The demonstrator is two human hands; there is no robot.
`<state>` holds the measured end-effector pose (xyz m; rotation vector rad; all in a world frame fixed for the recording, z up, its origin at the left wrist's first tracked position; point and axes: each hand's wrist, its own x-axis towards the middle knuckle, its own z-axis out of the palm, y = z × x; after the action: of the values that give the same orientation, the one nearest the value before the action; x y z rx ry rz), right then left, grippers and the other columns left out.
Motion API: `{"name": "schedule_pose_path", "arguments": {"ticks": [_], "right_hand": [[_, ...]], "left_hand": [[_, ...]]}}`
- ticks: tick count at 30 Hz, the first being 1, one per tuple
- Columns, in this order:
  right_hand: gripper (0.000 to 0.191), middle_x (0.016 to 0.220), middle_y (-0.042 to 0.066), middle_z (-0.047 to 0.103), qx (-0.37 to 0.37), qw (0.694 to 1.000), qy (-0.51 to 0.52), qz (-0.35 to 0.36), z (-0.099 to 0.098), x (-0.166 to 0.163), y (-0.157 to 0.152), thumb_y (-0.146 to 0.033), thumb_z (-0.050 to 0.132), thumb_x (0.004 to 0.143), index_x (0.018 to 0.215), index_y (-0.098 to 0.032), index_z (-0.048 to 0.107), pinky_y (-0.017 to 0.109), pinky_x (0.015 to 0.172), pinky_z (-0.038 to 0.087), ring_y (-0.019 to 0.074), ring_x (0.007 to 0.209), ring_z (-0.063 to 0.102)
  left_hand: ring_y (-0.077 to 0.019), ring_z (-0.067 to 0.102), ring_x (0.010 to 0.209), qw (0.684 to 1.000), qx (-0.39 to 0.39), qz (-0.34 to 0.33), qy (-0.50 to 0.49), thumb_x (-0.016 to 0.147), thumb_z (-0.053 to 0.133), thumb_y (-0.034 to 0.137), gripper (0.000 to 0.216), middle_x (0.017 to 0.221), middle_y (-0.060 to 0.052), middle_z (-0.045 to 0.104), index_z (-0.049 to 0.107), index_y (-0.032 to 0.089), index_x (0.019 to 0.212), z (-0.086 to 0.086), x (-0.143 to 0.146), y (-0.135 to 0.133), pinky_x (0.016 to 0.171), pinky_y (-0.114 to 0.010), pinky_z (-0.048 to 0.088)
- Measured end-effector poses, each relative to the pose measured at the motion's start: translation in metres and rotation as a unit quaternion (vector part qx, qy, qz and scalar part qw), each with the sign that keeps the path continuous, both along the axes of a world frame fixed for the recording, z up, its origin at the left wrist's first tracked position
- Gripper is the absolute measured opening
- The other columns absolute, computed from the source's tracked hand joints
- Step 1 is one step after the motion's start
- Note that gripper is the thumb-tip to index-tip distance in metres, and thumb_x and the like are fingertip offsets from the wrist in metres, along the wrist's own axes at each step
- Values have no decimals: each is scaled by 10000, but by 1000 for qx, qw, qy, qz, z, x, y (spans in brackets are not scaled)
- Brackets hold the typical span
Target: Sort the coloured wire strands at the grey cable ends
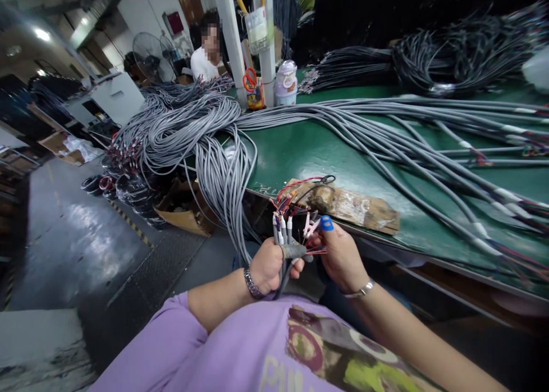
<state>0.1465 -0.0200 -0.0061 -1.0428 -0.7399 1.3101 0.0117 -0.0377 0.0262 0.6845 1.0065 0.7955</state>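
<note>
My left hand (266, 266) is closed around several grey cables (289, 229), their white-banded ends pointing up toward the bench edge. Thin coloured wires (283, 203) fan out from those ends. A grey wrapped piece (294, 251) lies across the cables at my left fingers; I cannot make out whether it is a cable end or a taped finger. My right hand (343, 260) is just to the right, fingers pinched at thin red and dark wires (316, 250). Blue tape (326, 223) covers one of its fingertips. Beside that fingertip is a pale pink clip (309, 226).
A worn wooden board (360, 209) lies at the front edge of the green bench (283, 146). Long grey cables (364, 123) stretch across the bench, and a looped bundle (223, 169) hangs over its left side. Scissors (249, 80) and a lilac bottle (286, 83) stand by a post. A person (203, 63) sits beyond.
</note>
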Motion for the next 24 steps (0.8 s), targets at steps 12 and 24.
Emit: {"name": "schedule_pose_path", "arguments": {"ticks": [12, 24], "right_hand": [[440, 663, 9, 639, -62, 980, 160, 101, 1, -3, 11, -651, 686, 698, 721, -216, 630, 290, 527, 447, 142, 522, 532], [397, 761, 18, 685, -110, 956, 226, 148, 8, 3, 3, -623, 664, 742, 781, -228, 668, 254, 546, 496, 125, 573, 568]], "left_hand": [[-71, 431, 346, 1000, -10, -8, 20, 589, 773, 407, 353, 438, 1, 526, 582, 116, 649, -2, 5, 4, 341, -189, 305], [-81, 445, 353, 1000, 22, 6, 13, 536, 797, 407, 369, 433, 8, 534, 559, 140, 627, 1, -5, -11, 349, -195, 338]]}}
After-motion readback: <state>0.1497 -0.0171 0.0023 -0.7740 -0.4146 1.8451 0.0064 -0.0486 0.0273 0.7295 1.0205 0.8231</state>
